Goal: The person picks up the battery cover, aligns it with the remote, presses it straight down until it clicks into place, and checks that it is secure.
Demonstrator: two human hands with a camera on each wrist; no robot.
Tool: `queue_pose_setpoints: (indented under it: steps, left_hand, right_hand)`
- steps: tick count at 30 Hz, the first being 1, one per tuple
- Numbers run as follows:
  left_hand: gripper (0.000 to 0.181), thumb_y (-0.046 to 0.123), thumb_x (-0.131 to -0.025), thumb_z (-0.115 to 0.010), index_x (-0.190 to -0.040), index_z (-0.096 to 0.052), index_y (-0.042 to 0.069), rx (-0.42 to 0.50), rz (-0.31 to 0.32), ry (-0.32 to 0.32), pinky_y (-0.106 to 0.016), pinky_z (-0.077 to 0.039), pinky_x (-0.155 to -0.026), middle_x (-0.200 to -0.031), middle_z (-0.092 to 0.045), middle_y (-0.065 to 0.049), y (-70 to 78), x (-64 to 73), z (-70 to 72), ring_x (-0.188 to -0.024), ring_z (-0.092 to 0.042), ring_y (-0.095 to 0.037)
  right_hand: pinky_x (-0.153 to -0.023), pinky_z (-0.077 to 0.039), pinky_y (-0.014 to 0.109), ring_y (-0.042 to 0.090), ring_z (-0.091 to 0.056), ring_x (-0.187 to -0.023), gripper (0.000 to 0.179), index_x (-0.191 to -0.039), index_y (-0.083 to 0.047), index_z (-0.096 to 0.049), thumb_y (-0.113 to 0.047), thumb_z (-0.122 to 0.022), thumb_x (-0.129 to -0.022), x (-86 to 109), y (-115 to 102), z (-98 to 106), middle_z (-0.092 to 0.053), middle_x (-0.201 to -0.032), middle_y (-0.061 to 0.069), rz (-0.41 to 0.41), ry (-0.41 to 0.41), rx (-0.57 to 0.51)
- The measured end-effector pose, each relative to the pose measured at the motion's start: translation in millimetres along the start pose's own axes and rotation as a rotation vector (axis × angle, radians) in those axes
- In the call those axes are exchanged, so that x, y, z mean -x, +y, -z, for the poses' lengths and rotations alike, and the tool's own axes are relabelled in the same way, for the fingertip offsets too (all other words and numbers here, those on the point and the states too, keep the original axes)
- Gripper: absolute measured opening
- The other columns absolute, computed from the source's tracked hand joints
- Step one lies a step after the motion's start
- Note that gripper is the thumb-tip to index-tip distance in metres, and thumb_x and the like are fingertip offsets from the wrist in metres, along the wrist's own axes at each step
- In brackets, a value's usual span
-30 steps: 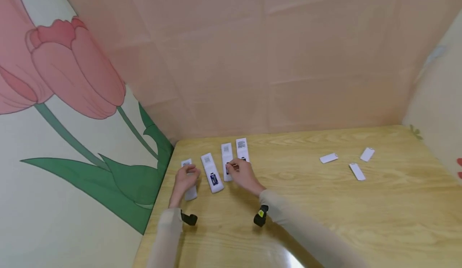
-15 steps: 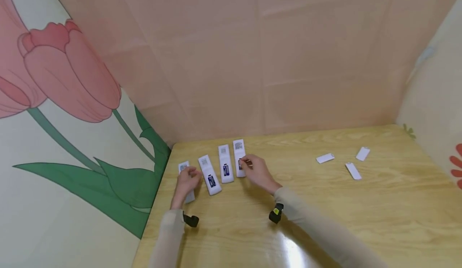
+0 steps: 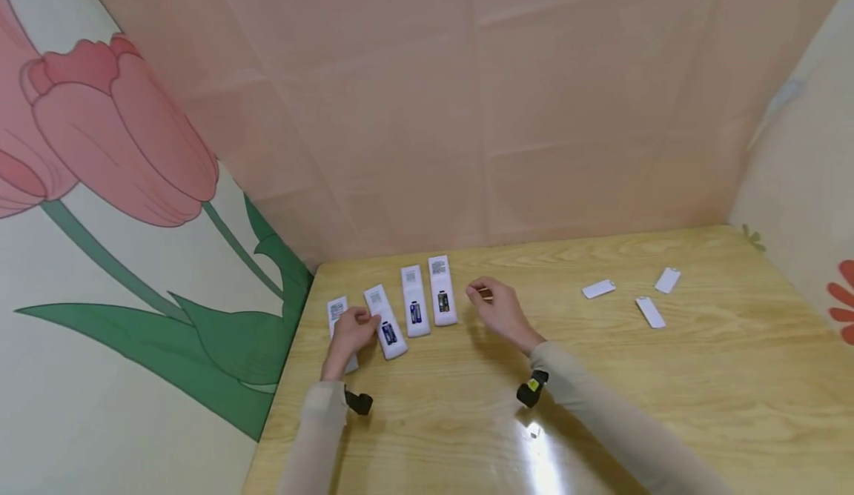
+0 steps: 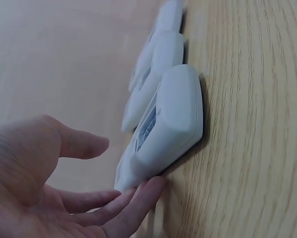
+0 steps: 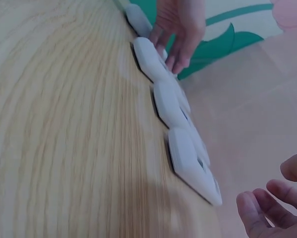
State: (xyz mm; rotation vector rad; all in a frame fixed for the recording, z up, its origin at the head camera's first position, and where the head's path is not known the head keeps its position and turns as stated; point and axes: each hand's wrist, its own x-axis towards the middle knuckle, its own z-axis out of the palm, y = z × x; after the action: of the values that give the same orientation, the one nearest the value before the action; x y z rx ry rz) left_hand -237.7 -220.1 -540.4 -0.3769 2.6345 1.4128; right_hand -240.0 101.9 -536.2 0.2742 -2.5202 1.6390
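Observation:
Several white remote controls lie face down in a row at the table's left. My left hand (image 3: 355, 332) is over the leftmost remote control (image 3: 337, 307), hiding much of it. In the left wrist view, fairly straight fingers (image 4: 143, 198) touch the side of the second remote control (image 4: 176, 106), the thumb apart from it. That remote's uncovered compartment shows dark blue batteries (image 3: 390, 333). Batteries also show in the third remote control (image 3: 411, 284) and the rightmost remote control (image 3: 438, 276). My right hand (image 3: 500, 308) hovers right of the row, fingers loosely bent, holding nothing.
Three loose white battery covers (image 3: 598, 289) lie on the right side of the wooden table (image 3: 700, 376). A pinkish-brown cloth backdrop (image 3: 373, 110) rises behind the table. At the left stands a wall panel with tulips (image 3: 133, 132).
My right hand has moved right from the third remote control, past the rightmost one, and off the row. My left hand has shifted slightly right, its fingers now at the second remote control.

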Motion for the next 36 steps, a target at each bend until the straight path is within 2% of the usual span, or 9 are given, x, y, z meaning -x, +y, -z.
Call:
queue_pose_setpoints:
  steps: [6, 10, 13, 16, 19, 22, 26, 29, 36]
  left_hand:
    - [0.057, 0.025, -0.105, -0.065, -0.148, -0.051, -0.008, -0.002, 0.061, -0.024, -0.033, -0.066, -0.078, -0.140, -0.063, -0.028, 4.6, -3.9, -3.2, -0.100, -0.078, -0.030]
    - [0.053, 0.025, -0.105, -0.064, -0.145, -0.054, -0.009, -0.026, 0.077, -0.020, -0.032, -0.066, -0.074, -0.131, -0.068, -0.026, 6.3, -7.7, -4.0, -0.092, -0.078, -0.026]
    - [0.047, 0.027, -0.105, -0.063, -0.134, -0.061, -0.009, -0.043, 0.077, -0.019, -0.032, -0.065, -0.070, -0.115, -0.074, -0.023, 7.2, -10.0, -4.8, -0.081, -0.078, -0.024]
    - [0.040, 0.031, -0.104, -0.065, -0.116, -0.068, -0.007, -0.062, 0.082, -0.016, -0.033, -0.064, -0.066, -0.096, -0.077, -0.019, 9.2, -12.3, -6.0, -0.071, -0.077, -0.023]
    - [0.036, 0.034, -0.104, -0.066, -0.099, -0.069, -0.002, -0.089, 0.100, -0.012, -0.033, -0.063, -0.061, -0.084, -0.076, -0.015, 11.7, -15.0, -8.4, -0.067, -0.075, -0.023]
    - [0.036, 0.035, -0.103, -0.067, -0.090, -0.067, 0.001, -0.152, 0.115, -0.002, -0.031, -0.059, -0.054, -0.077, -0.073, -0.012, 12.9, -19.8, -11.6, -0.062, -0.073, -0.022]
    - [0.039, 0.037, -0.103, -0.068, -0.091, -0.067, 0.000, -0.284, 0.109, 0.019, -0.026, -0.049, -0.046, -0.071, -0.070, -0.010, 13.7, -27.0, -16.2, -0.055, -0.068, -0.019]
    - [0.043, 0.039, -0.102, -0.069, -0.095, -0.069, -0.003, -0.345, 0.103, 0.027, -0.024, -0.044, -0.044, -0.070, -0.069, -0.010, 15.5, -29.8, -17.7, -0.055, -0.065, -0.018]
    - [0.047, 0.039, -0.100, -0.072, -0.105, -0.069, -0.007, -0.331, 0.102, 0.033, -0.026, -0.050, -0.048, -0.079, -0.070, -0.013, 21.4, -28.8, -16.7, -0.061, -0.067, -0.020]
  right_hand:
    - [-0.099, -0.061, 0.053, 0.039, -0.073, -0.111, 0.022, -0.119, 0.001, -0.072, -0.016, -0.062, -0.109, -3.2, 8.6, 14.3, -0.073, -0.119, 0.021, -0.003, 0.029, 0.034]
    - [-0.097, -0.061, 0.054, 0.040, -0.073, -0.110, 0.024, -0.120, 0.001, -0.072, -0.017, -0.062, -0.109, -7.3, 10.7, 23.8, -0.073, -0.119, 0.021, 0.013, 0.041, 0.047]
    - [-0.097, -0.061, 0.055, 0.041, -0.073, -0.111, 0.025, -0.120, 0.002, -0.071, -0.018, -0.061, -0.109, -9.3, 12.1, 32.2, -0.073, -0.119, 0.021, 0.019, 0.052, 0.057]
    - [-0.098, -0.061, 0.055, 0.041, -0.072, -0.112, 0.027, -0.123, 0.002, -0.071, -0.019, -0.060, -0.110, -10.2, 14.1, 42.0, -0.072, -0.120, 0.021, 0.014, 0.057, 0.074]
    - [-0.099, -0.060, 0.056, 0.041, -0.072, -0.113, 0.029, -0.125, 0.003, -0.070, -0.021, -0.060, -0.110, -11.0, 17.5, 51.9, -0.072, -0.122, 0.022, 0.008, 0.063, 0.088]
    - [-0.100, -0.060, 0.057, 0.042, -0.071, -0.114, 0.031, -0.126, 0.002, -0.069, -0.023, -0.059, -0.111, -11.3, 21.2, 61.7, -0.072, -0.123, 0.022, 0.001, 0.071, 0.094]
    - [-0.100, -0.059, 0.058, 0.043, -0.071, -0.115, 0.033, -0.128, 0.003, -0.068, -0.023, -0.058, -0.111, -11.8, 27.1, 73.3, -0.071, -0.124, 0.024, -0.002, 0.077, 0.102]
    - [-0.100, -0.060, 0.058, 0.044, -0.071, -0.115, 0.033, -0.127, 0.004, -0.068, -0.022, -0.059, -0.111, -13.1, 31.5, 80.4, -0.071, -0.124, 0.024, -0.004, 0.089, 0.114]
    - [-0.096, -0.061, 0.059, 0.044, -0.072, -0.112, 0.028, -0.125, 0.003, -0.069, -0.019, -0.061, -0.110, -14.4, 37.5, 96.3, -0.072, -0.121, 0.024, 0.020, 0.106, 0.143]
